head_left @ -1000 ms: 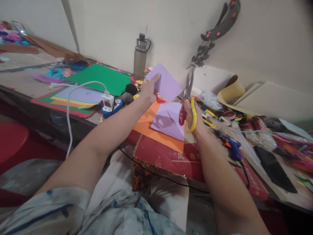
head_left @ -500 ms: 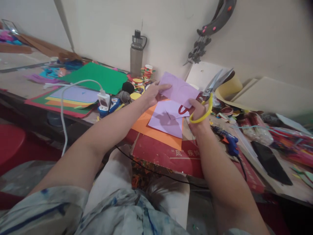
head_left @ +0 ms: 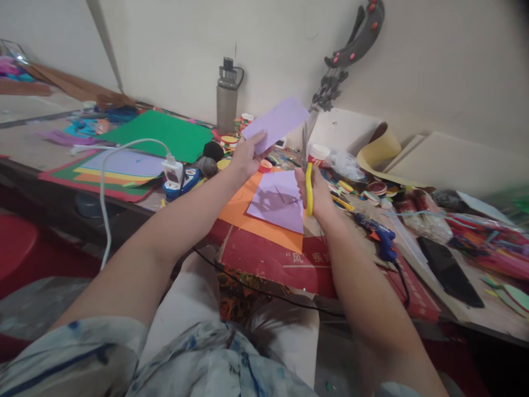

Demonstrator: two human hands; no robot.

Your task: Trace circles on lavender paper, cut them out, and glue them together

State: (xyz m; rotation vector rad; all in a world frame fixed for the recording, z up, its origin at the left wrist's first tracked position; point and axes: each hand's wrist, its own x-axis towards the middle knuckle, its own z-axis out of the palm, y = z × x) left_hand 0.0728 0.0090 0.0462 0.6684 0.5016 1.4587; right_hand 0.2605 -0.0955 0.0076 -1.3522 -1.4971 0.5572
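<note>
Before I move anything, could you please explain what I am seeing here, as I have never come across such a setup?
There is no robot: these are a person's bare hands, seen by one head-worn camera looking forward and down. The left hand holds up a light purple sheet; the right hand holds yellow-handled scissors. On the cluttered table lies another purple sheet over an orange sheet. A large green sheet lies further left, a blue glue gun to the right. A bottle stands near the wall.

Craft workshop: table [head_left: 25,129] w/ colored paper [head_left: 161,132], glue gun [head_left: 384,241].
</note>
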